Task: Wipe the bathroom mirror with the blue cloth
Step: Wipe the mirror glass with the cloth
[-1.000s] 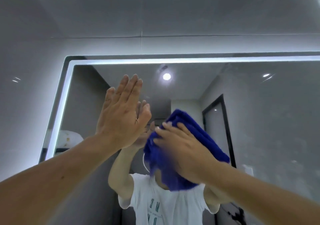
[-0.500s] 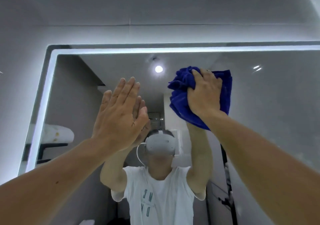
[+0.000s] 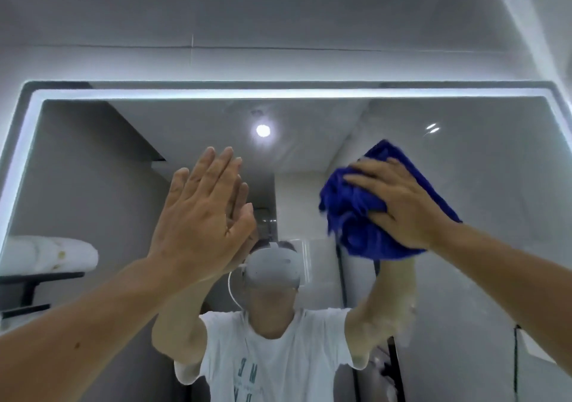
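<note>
The bathroom mirror (image 3: 93, 185) fills the wall ahead, framed by a glowing light strip. My left hand (image 3: 201, 216) lies flat on the glass left of centre, fingers straight and pointing up. To its right my right hand (image 3: 402, 203) holds the bunched blue cloth (image 3: 356, 222) against the glass, fingers spread over it and thumb hooked round its lower part. The cloth sits in the upper right part of the mirror, below the top edge.
A grey tiled wall (image 3: 278, 15) rises above the mirror's lit top edge (image 3: 278, 93). The glass reflects a person in a white T-shirt with a headset, a ceiling lamp (image 3: 263, 130) and a rolled white towel (image 3: 46, 256) on a dark shelf at left.
My right hand swept the cloth from the middle of the glass up towards the top edge, then down and to the right. My left hand has stayed flat on the glass.
</note>
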